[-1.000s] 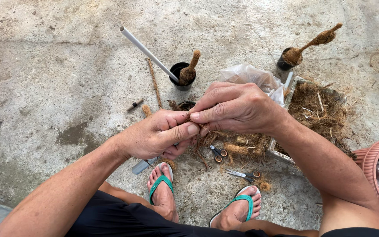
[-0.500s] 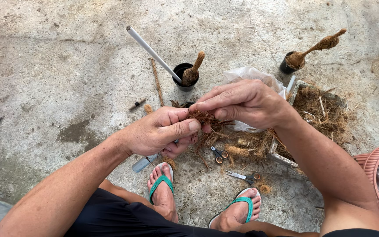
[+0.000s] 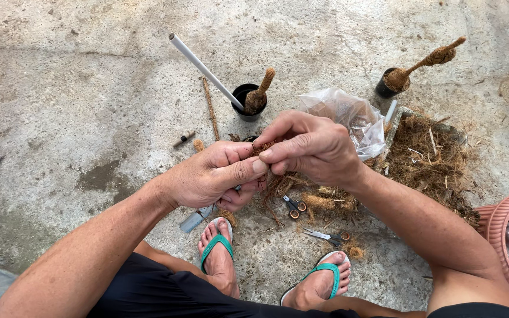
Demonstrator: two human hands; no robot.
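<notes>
Hands pinched shut, L hand (image 3: 210,176) & R hand (image 3: 310,147) gripping coir fibre (image 3: 261,147)

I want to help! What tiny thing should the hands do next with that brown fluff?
Probably keep pinching and twisting. Both the left hand and right hand grip the brown fibre tuft, whose loose strands hang below.

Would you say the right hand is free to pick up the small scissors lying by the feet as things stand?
Probably not at once: the right hand is pinching brown fibre together with the left hand. The scissors lie uncovered on the concrete just below, so the path itself looks free.
</notes>
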